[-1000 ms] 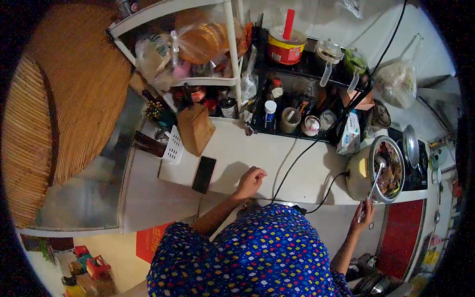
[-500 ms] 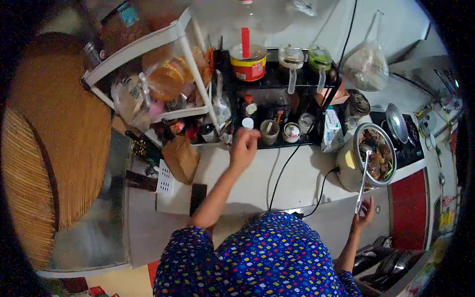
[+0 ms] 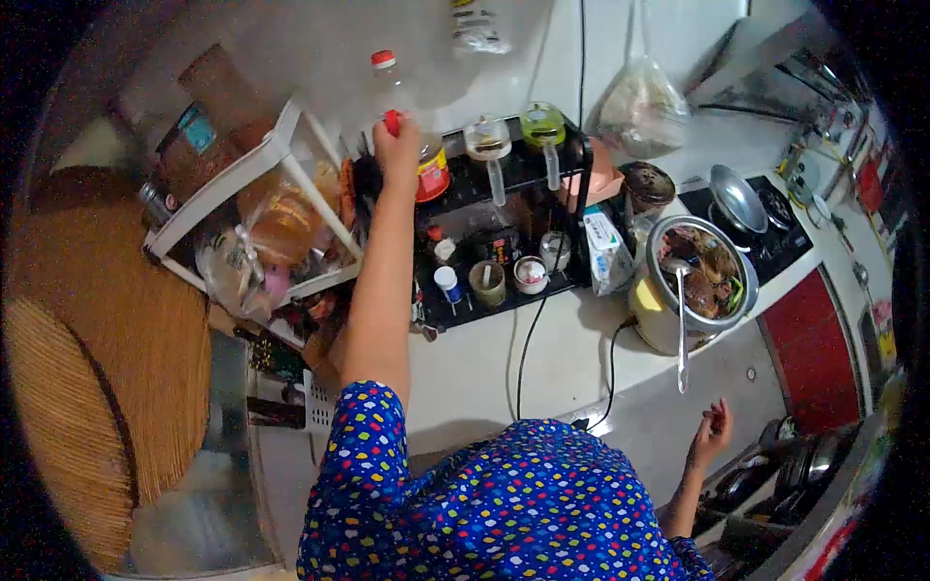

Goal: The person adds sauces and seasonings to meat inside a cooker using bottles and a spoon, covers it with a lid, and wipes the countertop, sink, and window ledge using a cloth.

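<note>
My left hand [image 3: 397,150] reaches up to the top of the black rack, its fingers closed around a red handle [image 3: 391,121]. The handle's lower part is hidden behind my hand. Just right of my wrist stands a red and yellow tub [image 3: 433,176], partly covered by the hand and forearm. My right hand [image 3: 714,433] hangs low at the right with loosely bent fingers and holds nothing. Above it, apart from it, the handle of a metal ladle [image 3: 682,339] sticks out over the rim of a pot [image 3: 656,290] of dark food pieces.
Lidded jars [image 3: 487,140] stand on the black rack [image 3: 455,208], with a white-capped shaker [image 3: 448,283] and small pots below. A clear red-capped bottle [image 3: 387,82] is behind my left hand. Black cords [image 3: 523,378] cross the white counter [image 3: 572,363]. A pan lid [image 3: 738,198] lies on the stove.
My left hand has moved up from the white-capped shaker to the red handle at the top shelf. My right hand has dropped slightly away from the ladle handle. The view has shifted.
</note>
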`<state>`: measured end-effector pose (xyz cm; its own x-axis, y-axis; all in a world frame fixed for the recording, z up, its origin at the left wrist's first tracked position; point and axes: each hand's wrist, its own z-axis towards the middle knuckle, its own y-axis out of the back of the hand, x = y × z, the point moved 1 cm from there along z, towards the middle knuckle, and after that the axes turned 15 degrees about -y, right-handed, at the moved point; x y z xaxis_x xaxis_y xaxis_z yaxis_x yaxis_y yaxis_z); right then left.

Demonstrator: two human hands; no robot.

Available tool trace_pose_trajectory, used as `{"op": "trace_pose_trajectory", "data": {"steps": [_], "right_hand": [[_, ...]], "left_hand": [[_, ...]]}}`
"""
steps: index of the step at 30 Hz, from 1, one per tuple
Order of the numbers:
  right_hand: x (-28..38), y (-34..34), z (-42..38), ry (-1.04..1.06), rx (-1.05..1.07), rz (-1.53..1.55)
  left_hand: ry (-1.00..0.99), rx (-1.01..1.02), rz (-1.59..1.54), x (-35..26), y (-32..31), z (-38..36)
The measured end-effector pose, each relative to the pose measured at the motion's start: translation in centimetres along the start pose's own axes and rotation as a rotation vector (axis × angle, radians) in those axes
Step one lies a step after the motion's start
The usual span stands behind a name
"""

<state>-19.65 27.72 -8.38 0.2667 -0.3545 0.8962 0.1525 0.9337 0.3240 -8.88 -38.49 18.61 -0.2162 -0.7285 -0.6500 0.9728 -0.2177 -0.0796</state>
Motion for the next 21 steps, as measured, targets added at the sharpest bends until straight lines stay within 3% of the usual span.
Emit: {"op": "trace_pose_trajectory", "data": {"steps": [1,5,6,9,12,14,15,19,21], "right_hand": [[0.4,0.6,0.0,-0.001,-0.021,0.023],[2.6,2.6,0.7,0.005,-0.111,0.165],[4.3,3.4,0.9,0.007,-0.114,0.036],[8.5,3.3,1.1,-0.011,-0.137,0.096],[10.0,2.5,2.1,0.056,-0.084,0.139],[12.5,1.4,2.0,0.083,-0.050,0.148],[14.0,0.4,1.7,0.110,0.035,0.201],[18.7,-5.1,-0.7,0.073,0.335,0.449],[21.9,-7.2,-1.8,0.143,0.580,0.302]], "left_hand": [[0.120,-0.020,-0.206,0.5,0.0,0.3],[0.083,-0.100,-0.207,4.2,0.4,1.8],[0.069,-0.121,-0.350,2.8,0.7,1.4],[-0.035,-0.226,-0.365,-1.3,1.2,1.4],[-0.047,-0.173,-0.506,-6.0,3.3,1.5],[-0.091,-0.165,-0.341,-10.4,4.3,0.2],[-0.164,-0.130,-0.449,-9.3,5.4,0.5],[0.074,-0.217,-0.477,-15.2,6.9,-5.8],[0.186,-0.207,-0.371,-15.8,7.6,-9.9]]}}
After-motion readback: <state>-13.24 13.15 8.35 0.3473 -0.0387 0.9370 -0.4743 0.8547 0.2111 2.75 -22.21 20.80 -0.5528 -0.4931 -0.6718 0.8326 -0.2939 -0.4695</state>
